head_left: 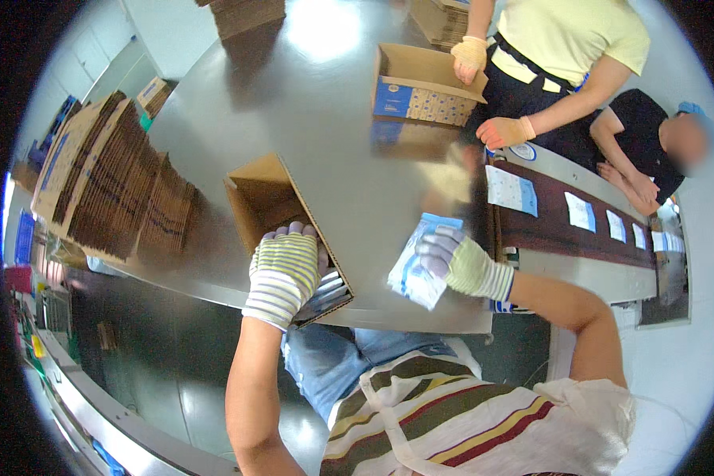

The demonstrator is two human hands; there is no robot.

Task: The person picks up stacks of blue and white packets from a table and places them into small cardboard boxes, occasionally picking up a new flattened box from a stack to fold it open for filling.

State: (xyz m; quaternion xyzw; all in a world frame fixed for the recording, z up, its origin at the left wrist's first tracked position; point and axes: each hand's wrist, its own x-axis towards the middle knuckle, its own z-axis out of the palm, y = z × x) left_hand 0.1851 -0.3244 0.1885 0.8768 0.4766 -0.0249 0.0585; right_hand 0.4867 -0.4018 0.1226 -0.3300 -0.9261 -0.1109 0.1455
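Note:
An open cardboard box [254, 198] stands at the near edge of the metal table. My left hand [284, 266], in a striped glove with purple fingertips, reaches into it with fingers bent and close together; what they hold, if anything, is hidden. Beside that hand, several flat packets [329, 293] stand in the near end of the box. To the right, my right hand [452, 258], gloved alike, is closed on a white and blue packet [416, 270] just over the tabletop.
Stacks of flattened cardboard boxes [111, 174] stand at left. Across the table [325, 119], a co-worker's gloved hand [470, 57] touches another open box [428, 87]. At right, a dark conveyor belt [551, 226] carries several packets [512, 192]; a second person sits beside it.

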